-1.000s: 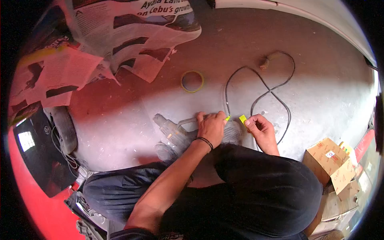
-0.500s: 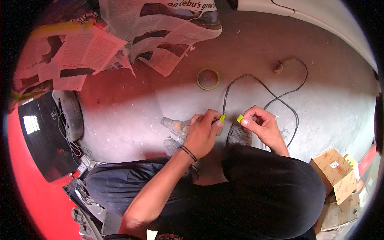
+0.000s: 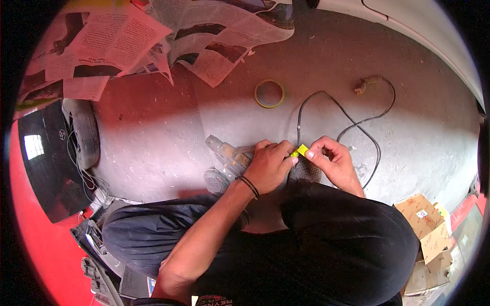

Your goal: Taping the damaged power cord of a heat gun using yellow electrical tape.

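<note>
My left hand (image 3: 270,164) is closed, its fingertips gripping the black power cord (image 3: 298,125) where yellow tape wraps it. Between the thumb and fingers of my right hand (image 3: 335,162) is a short strip of yellow tape (image 3: 303,149), close against my left fingertips. Whether the strip is joined to the wrapped part, I cannot tell. Beside my left hand a worn grey power tool (image 3: 224,150) lies on the floor, with a round disc-like part (image 3: 216,179) next to it. The cord loops away to the right and ends in a plug (image 3: 360,88).
A yellow-edged tape roll (image 3: 269,94) lies on the concrete floor beyond my hands. Newspaper sheets (image 3: 214,64) cover the far left. A black glossy panel (image 3: 48,163) stands at left, an open cardboard box (image 3: 423,219) at right. My shoe (image 3: 306,172) is just below my hands.
My left hand has shifted right with the taped cord, closing the gap to my right hand. The yellow strip now meets the left fingertips. The view has shifted slightly.
</note>
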The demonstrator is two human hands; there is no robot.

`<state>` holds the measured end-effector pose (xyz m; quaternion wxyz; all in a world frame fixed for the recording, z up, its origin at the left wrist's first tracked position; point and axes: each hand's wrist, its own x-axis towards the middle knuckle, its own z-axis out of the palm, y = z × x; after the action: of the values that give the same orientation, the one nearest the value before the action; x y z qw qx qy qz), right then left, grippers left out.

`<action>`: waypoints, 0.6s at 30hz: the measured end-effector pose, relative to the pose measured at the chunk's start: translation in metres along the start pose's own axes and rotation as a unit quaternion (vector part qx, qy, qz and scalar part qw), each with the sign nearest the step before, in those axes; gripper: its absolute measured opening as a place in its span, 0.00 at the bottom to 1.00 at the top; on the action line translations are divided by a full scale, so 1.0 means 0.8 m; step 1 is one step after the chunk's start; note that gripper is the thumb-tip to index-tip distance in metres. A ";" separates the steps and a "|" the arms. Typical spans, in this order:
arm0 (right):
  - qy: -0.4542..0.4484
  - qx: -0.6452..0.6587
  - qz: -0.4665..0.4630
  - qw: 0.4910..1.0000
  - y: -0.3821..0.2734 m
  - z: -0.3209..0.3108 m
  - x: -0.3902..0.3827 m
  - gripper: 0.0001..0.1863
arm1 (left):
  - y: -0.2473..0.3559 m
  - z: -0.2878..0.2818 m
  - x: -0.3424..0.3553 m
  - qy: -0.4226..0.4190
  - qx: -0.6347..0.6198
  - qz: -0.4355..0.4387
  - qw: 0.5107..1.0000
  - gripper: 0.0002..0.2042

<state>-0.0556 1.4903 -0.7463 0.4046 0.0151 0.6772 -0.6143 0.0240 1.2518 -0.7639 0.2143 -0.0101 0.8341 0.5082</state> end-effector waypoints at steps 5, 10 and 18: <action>0.019 -0.029 -0.011 0.999 0.002 -0.001 -0.008 0.12 | -0.005 -0.002 0.005 0.018 -0.028 0.011 0.999 0.13; 0.059 -0.012 -0.016 0.998 0.013 0.006 -0.014 0.11 | -0.003 -0.008 0.011 0.013 -0.042 -0.001 0.999 0.12; 0.113 -0.059 -0.047 0.991 0.013 0.011 -0.008 0.12 | -0.011 0.002 0.020 0.029 -0.033 0.015 0.999 0.13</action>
<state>-0.0413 1.4881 -0.7507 0.2967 0.0285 0.7538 -0.5857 0.0118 1.2523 -0.7779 0.1816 -0.0198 0.8228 0.5382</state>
